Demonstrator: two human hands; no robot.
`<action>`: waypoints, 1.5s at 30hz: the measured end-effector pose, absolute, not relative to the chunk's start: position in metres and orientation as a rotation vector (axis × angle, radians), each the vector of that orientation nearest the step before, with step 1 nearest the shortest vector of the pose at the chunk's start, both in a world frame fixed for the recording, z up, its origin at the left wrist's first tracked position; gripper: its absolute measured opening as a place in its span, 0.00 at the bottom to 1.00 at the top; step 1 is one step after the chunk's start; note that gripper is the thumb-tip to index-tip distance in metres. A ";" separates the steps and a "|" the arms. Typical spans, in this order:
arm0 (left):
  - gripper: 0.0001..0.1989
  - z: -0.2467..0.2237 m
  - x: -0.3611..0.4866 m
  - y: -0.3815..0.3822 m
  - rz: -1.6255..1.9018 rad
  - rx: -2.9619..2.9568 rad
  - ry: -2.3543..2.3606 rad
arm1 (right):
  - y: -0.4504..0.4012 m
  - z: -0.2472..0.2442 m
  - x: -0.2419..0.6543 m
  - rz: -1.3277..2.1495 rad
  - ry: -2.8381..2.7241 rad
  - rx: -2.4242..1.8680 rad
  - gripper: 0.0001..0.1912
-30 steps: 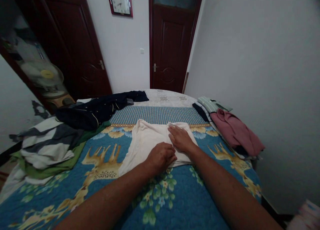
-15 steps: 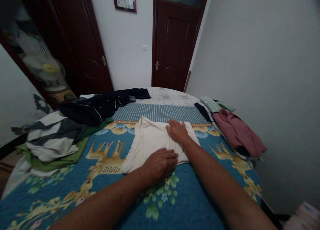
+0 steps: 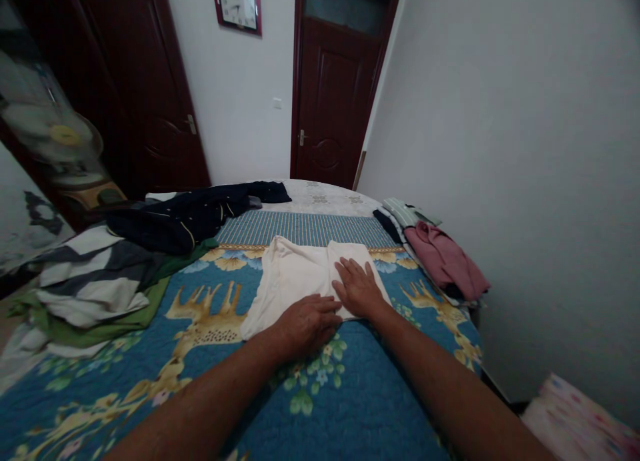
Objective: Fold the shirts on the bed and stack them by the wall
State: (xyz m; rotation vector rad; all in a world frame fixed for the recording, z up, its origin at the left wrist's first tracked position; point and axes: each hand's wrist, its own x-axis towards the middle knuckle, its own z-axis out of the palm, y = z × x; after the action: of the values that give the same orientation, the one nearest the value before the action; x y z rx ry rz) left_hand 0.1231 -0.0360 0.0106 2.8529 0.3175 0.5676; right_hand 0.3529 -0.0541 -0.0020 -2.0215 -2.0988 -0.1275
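Observation:
A cream-white folded garment [image 3: 295,274] lies on the bed in front of me; I cannot tell what kind it is. Its right part is folded over, with the fold's edge running from far to near. My left hand [image 3: 309,322] rests on the garment's near edge, fingers stretched out toward the right. On the folded-over right part, my right hand [image 3: 357,286] lies flat with its fingers spread. The two hands are close together, and neither grips the cloth.
A loose heap of clothes, with a dark navy garment [image 3: 165,221] and a striped grey-white one [image 3: 100,274], lies on the left. Folded clothes, a pink one [image 3: 445,257] among them, are stacked at right near the wall. A patterned blue bedspread [image 3: 370,387] covers the bed.
My right hand has moved nearer to me across the garment's right part, exposing the fold's edge. My left hand stays at the near edge. The view has turned slightly to the right.

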 end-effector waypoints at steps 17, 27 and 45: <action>0.18 0.030 0.045 0.018 1.092 1.944 1.133 | -0.061 0.014 0.447 0.170 -1.268 -2.162 0.26; 0.19 0.015 0.038 0.033 1.136 1.515 1.122 | -0.049 0.031 0.438 0.633 -1.128 -2.002 0.18; 0.19 0.019 0.040 0.030 1.111 1.452 1.030 | 0.005 0.102 0.289 0.430 -1.491 -1.858 0.09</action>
State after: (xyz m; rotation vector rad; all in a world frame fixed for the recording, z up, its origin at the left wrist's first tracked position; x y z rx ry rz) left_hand 0.0401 0.0297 0.0188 1.4522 1.0297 1.1107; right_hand 0.2887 0.0046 0.1020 -1.8577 -1.4909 0.4304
